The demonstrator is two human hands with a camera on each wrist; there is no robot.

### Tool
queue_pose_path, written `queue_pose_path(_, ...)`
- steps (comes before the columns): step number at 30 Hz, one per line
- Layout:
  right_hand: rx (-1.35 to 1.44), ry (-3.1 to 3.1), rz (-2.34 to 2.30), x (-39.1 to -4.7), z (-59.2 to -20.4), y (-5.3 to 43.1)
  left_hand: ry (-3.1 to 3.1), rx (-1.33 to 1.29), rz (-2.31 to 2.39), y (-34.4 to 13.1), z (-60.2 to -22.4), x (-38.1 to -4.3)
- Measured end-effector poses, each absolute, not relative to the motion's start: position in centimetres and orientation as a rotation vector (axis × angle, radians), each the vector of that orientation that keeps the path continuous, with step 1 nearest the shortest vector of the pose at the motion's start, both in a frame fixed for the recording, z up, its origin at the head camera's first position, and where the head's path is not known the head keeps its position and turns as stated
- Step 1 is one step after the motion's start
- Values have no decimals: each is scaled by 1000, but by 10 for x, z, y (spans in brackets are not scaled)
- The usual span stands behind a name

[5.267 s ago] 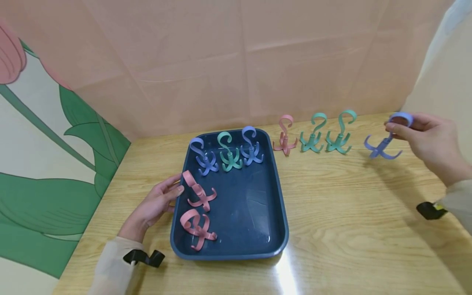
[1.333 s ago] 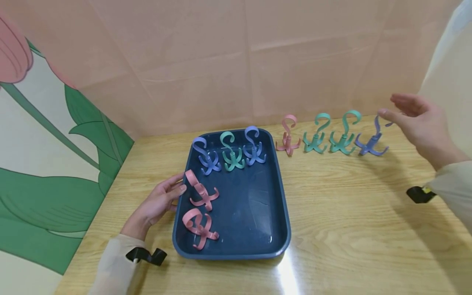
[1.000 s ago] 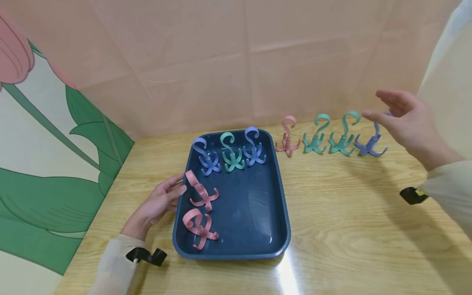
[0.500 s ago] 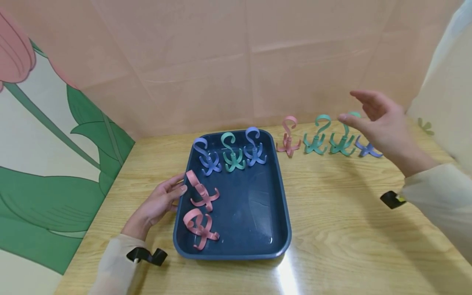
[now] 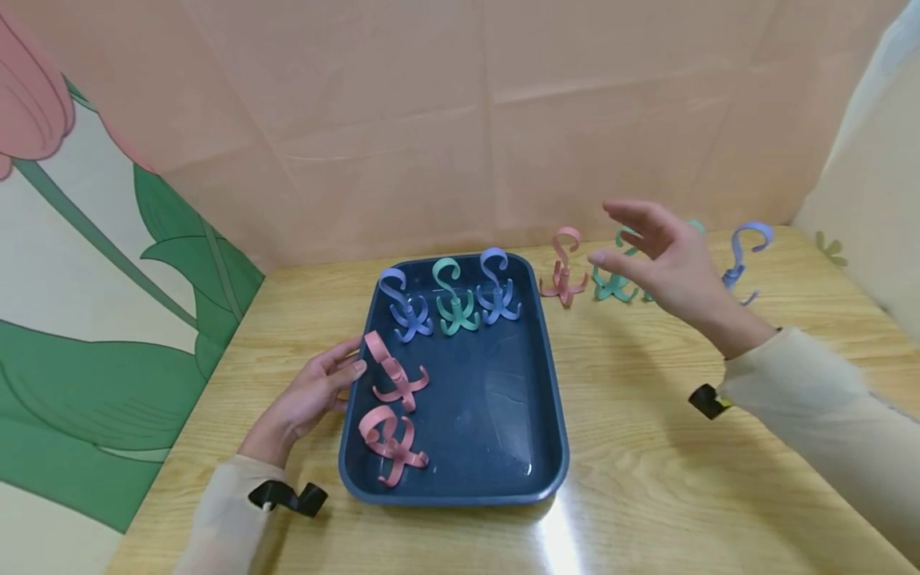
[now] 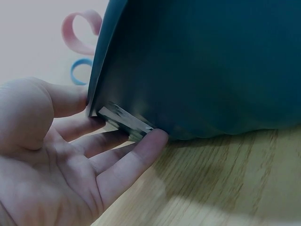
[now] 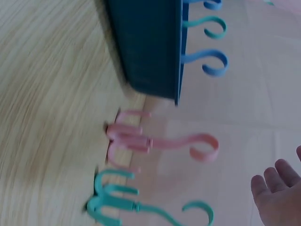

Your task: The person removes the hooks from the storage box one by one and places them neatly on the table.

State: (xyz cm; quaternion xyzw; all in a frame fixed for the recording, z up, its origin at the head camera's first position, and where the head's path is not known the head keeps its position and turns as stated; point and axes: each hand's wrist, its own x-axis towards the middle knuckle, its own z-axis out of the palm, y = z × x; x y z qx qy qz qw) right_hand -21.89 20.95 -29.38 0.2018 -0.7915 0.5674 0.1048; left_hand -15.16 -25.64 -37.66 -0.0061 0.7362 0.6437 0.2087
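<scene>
My left hand (image 5: 309, 395) grips the left side of a dark blue plastic tray (image 5: 474, 399), thumb at the rim and fingers against its outer wall in the left wrist view. Inside stand two blue-violet claw hooks, a green claw hook (image 5: 458, 318) between them, and two pink claw hooks along the left side. My right hand (image 5: 668, 263), holding nothing, hovers with fingers apart before the row right of the tray. That row has a pink claw hook (image 5: 565, 283), two green ones partly hidden behind the hand, and a blue-violet claw hook (image 5: 733, 275) at its right end.
The wooden table (image 5: 632, 447) ends at a wall covered in pinkish sheeting (image 5: 402, 144) behind the hooks. A panel painted with a tulip and green leaves (image 5: 79, 375) stands on the left. Another pale wall (image 5: 870, 184) borders the right side.
My right hand set the blue-violet hook at the row's right end, let go, and has moved left past the green hooks. The left hand keeps its grip on the tray.
</scene>
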Motion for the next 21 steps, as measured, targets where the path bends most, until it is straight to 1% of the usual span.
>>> queue_pose_path(6, 681, -2299, 1752, -230, -301, 182, 2051, -24, 1794, -257, -377, -152)
queue_pose_path(11, 691, -2309, 1841, -240, -307, 162, 2050, -23, 1797, -257, -378, -153)
queue_pose_path(21, 729, -2446, 1829, -256, -322, 140, 2052, -13, 1793, -258, -379, -153)
